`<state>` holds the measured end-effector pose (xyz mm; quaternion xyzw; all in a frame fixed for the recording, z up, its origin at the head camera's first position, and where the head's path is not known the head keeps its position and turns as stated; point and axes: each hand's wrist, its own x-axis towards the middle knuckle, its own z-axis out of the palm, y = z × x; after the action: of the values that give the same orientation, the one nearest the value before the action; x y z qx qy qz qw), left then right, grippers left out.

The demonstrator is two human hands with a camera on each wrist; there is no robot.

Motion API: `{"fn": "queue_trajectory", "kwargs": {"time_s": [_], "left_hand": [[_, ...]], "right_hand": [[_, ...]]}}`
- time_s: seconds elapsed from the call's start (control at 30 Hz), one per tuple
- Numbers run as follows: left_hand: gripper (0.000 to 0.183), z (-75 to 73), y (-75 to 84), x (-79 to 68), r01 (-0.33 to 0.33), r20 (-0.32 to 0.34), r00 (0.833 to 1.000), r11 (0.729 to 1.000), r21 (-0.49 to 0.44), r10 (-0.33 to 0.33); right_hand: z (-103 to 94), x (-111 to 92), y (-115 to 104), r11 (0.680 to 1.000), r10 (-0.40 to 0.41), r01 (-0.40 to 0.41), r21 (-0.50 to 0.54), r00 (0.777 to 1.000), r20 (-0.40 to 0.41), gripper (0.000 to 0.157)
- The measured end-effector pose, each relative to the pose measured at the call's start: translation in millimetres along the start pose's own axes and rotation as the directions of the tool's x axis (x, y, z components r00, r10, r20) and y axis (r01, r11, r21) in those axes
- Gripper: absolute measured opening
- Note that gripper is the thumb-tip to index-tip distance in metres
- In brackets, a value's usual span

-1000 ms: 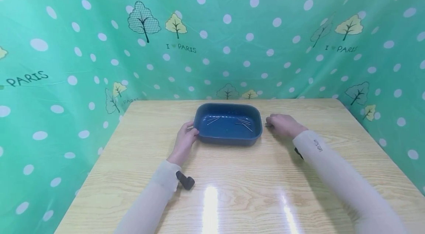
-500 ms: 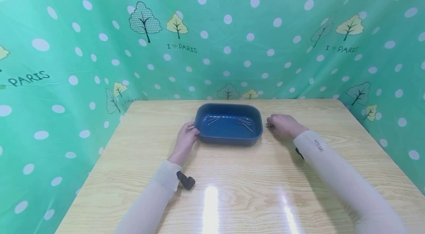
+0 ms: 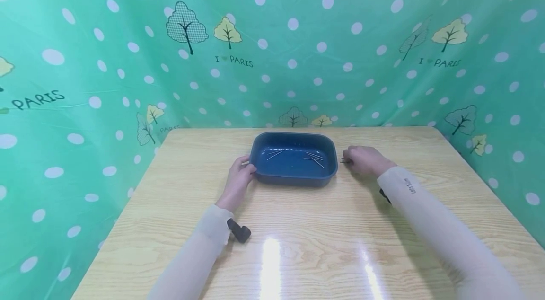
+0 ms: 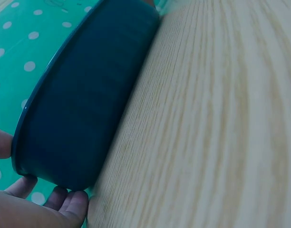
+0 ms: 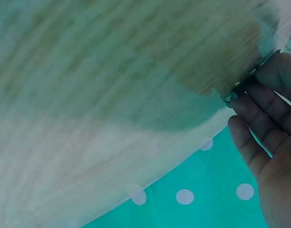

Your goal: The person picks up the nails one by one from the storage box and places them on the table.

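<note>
A dark blue rectangular basin [image 3: 294, 180] stands on the wooden table. My left hand [image 3: 238, 179] holds its left end, the thumb at the near corner and the fingers against the side. The left wrist view shows fingertips touching the basin's outer wall [image 4: 83, 104]. Inside lie several thin metal sticks [image 3: 314, 158], in one group at the right and a pair at the left. Just right of the basin, my right hand [image 3: 364, 160] pinches small thin dark metal pieces [image 5: 245, 85] low over the tabletop. Their exact kind and number are hard to tell.
The light wood table [image 3: 289, 219] extends around the basin. A green dotted cloth [image 3: 264, 77] hangs behind and along both sides. Both wrists carry black straps with cameras, the left one [image 3: 239, 231] being plainly visible.
Both hands and the basin stay in place. The whole head view shifts very slightly to the right.
</note>
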<state>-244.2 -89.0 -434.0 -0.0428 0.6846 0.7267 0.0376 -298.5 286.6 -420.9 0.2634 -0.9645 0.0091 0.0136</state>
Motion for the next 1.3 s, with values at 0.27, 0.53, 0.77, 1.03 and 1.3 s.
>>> {"fn": "queue_trajectory", "kwargs": {"time_s": [0.27, 0.53, 0.77, 1.03, 1.3], "left_hand": [[0.047, 1.3, 1.7, -0.1, -0.001, -0.006, 1.000, 1.000, -0.002, 0.001], [0.046, 2.5, 2.0, -0.4, 0.001, -0.010, 1.000, 1.000, -0.002, -0.001], [0.046, 1.7, 0.4, 0.3, 0.005, -0.012, 1.000, 1.000, 0.003, -0.005], [0.046, 2.8, 2.3, -0.5, 0.024, -0.023, 0.999, 1.000, 0.004, -0.024], [0.045, 3.1, 4.8, -2.2, 0.008, -0.022, 1.000, 1.000, 0.011, -0.007]], "right_hand": [[-10.9, 6.0, -0.7, 1.000, -0.016, 0.016, -0.008, 1.000, -0.007, 0.008], [-23.7, 15.8, -2.0, 0.999, -0.025, 0.026, -0.035, 1.000, 0.004, 0.010], [-36.3, 23.1, -8.0, 1.000, -0.018, 0.018, -0.020, 1.000, -0.002, 0.013], [-43.3, 30.6, -8.9, 0.998, -0.054, 0.053, -0.037, 0.998, -0.022, 0.012], [-58.1, 37.5, -13.2, 0.999, -0.051, 0.051, 0.005, 0.999, 0.011, 0.011]]}}
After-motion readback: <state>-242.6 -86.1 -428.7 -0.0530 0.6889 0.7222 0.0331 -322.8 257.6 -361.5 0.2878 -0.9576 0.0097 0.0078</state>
